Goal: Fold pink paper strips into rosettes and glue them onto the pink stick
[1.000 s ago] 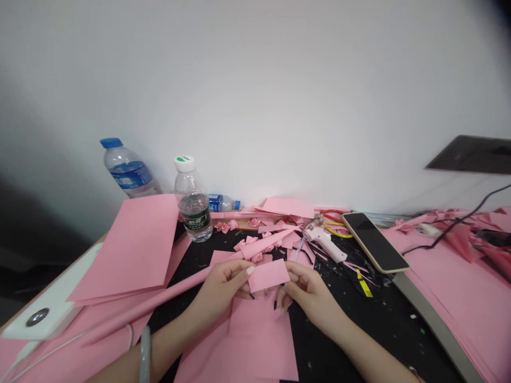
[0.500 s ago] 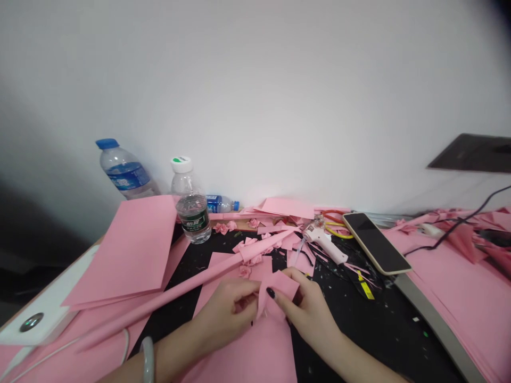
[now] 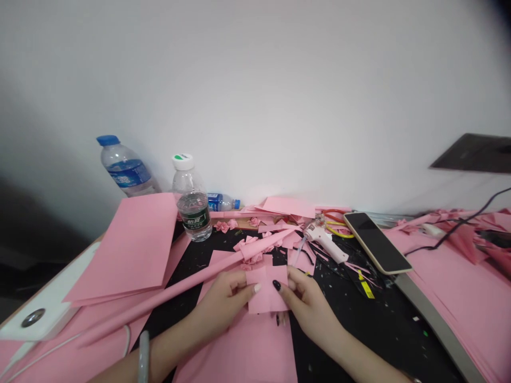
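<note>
A small pink paper square (image 3: 266, 298) with a faint crease is held up between both hands. My left hand (image 3: 223, 298) pinches its left edge, thumb on the front. My right hand (image 3: 309, 295) grips the right edge, its dark-nailed thumb lying on the face of the paper. Beneath them a larger pink sheet (image 3: 255, 351) lies on the black tabletop. A long rolled pink paper tube (image 3: 183, 284) runs diagonally behind my left hand, and folded pink paper flowers (image 3: 251, 254) sit just beyond the square.
Beyond my right hand lie a glue gun (image 3: 325, 242), scissors (image 3: 337, 226) and a phone (image 3: 377, 242). A water bottle (image 3: 194, 207) stands at the back left, beside a stack of pink sheets (image 3: 128, 247). More pink paper (image 3: 459, 282) covers the right side.
The pink square was tilted and partly bent in my fingers; now it is opened flat and faces me. My left thumb has moved onto its front.
</note>
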`<state>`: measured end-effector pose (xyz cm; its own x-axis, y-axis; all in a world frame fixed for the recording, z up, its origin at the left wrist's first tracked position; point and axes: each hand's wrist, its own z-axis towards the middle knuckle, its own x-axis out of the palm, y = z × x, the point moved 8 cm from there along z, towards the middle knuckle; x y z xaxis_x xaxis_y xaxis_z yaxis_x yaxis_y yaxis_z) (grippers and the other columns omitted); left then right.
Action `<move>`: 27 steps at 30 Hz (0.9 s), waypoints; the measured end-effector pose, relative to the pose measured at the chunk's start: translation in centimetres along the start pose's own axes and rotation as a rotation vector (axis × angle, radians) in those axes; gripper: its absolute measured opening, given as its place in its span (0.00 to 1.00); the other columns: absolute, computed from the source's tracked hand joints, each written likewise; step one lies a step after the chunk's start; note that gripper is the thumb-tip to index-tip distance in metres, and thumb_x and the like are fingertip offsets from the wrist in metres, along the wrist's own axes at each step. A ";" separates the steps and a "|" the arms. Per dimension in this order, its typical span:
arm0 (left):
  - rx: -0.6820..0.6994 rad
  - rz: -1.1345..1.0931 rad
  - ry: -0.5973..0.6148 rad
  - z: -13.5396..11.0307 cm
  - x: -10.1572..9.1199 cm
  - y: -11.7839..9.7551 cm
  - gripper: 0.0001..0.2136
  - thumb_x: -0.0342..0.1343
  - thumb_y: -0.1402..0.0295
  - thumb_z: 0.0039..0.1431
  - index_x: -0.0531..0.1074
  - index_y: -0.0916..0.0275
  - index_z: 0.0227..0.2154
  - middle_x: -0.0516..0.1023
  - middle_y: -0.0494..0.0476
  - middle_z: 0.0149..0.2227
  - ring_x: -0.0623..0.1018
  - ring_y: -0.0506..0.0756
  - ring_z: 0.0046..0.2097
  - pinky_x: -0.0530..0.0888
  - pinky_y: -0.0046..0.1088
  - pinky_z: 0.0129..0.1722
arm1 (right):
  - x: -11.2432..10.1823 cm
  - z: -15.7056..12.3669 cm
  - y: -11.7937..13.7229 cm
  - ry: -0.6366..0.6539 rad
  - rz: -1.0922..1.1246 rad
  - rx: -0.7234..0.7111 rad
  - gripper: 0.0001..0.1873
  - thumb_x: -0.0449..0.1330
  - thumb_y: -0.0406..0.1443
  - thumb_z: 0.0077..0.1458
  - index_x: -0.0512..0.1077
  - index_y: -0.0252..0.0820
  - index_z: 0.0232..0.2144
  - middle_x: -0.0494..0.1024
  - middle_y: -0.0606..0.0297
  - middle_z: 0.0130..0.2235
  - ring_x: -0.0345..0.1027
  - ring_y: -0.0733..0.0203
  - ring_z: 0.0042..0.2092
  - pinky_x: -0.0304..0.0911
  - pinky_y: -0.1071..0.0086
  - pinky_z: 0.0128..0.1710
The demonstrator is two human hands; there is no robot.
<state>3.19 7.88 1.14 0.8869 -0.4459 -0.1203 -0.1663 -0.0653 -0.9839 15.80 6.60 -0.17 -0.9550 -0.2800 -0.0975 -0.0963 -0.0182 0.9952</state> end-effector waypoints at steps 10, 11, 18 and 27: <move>-0.133 -0.422 0.016 0.3 -0.3 2.0 0.10 0.60 0.67 0.49 0.80 0.64 0.35 0.79 0.58 0.31 0.75 0.53 0.31 0.71 0.28 0.31 | 0.2 0.3 -0.2 0.026 0.497 0.137 0.10 0.61 0.39 0.52 0.69 0.40 0.35 0.73 0.70 0.21 0.68 0.65 0.20 0.65 0.72 0.23; -0.141 -0.487 0.028 0.3 -0.2 2.1 0.09 0.60 0.68 0.48 0.80 0.64 0.33 0.79 0.57 0.29 0.75 0.53 0.30 0.72 0.28 0.30 | 0.2 0.3 -0.2 0.026 0.526 0.148 0.09 0.61 0.39 0.51 0.69 0.39 0.34 0.73 0.69 0.22 0.69 0.65 0.21 0.66 0.72 0.24; -0.174 -0.552 0.048 0.3 0.2 2.6 0.13 0.58 0.59 0.51 0.77 0.66 0.29 0.77 0.58 0.27 0.76 0.53 0.27 0.75 0.30 0.27 | 0.2 0.4 -0.3 0.037 0.401 0.143 0.11 0.60 0.43 0.51 0.68 0.40 0.31 0.73 0.69 0.20 0.70 0.63 0.21 0.67 0.70 0.24; -0.189 -0.371 0.064 0.3 0.3 2.8 0.17 0.59 0.64 0.54 0.72 0.63 0.46 0.79 0.61 0.38 0.79 0.53 0.29 0.75 0.29 0.29 | 0.4 0.4 -0.5 0.053 0.229 0.124 0.09 0.58 0.36 0.53 0.67 0.44 0.38 0.72 0.74 0.20 0.71 0.65 0.20 0.68 0.72 0.23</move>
<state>3.11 7.79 -1.68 0.8741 -0.4155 0.2517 0.0777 -0.3918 -0.9168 15.31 6.84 -0.67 -0.9401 -0.3136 0.1339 0.0838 0.1680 0.9822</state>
